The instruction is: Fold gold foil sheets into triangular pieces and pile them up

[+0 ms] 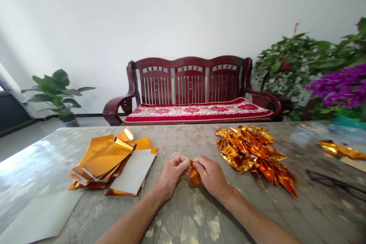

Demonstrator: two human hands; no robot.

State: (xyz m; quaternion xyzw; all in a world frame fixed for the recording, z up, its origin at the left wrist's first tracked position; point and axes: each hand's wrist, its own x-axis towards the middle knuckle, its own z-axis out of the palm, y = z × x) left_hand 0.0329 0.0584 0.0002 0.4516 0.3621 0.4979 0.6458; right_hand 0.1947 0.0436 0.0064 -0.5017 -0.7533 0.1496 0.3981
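Observation:
A small piece of orange-gold foil paper [195,177], partly folded, is held up over the middle of the table. My right hand [210,173] pinches its upper edge between thumb and fingers. At its left edge my left hand [173,171] is closed, thumb against curled fingers, gripping the same piece. A stack of flat gold foil sheets [110,156] lies left of my hands, with a pale sheet [133,171] showing its back side on top. To the right sits a heap of folded gold foil pieces [251,148], shiny and pointed.
The table [183,217] has a patterned covering. A pale sheet [42,213] lies at its front left. Black-framed glasses [337,185], a gold foil strip [343,148] and clear plastic [309,133] are at the right. Behind stand a wooden bench [190,80] and plants [58,91].

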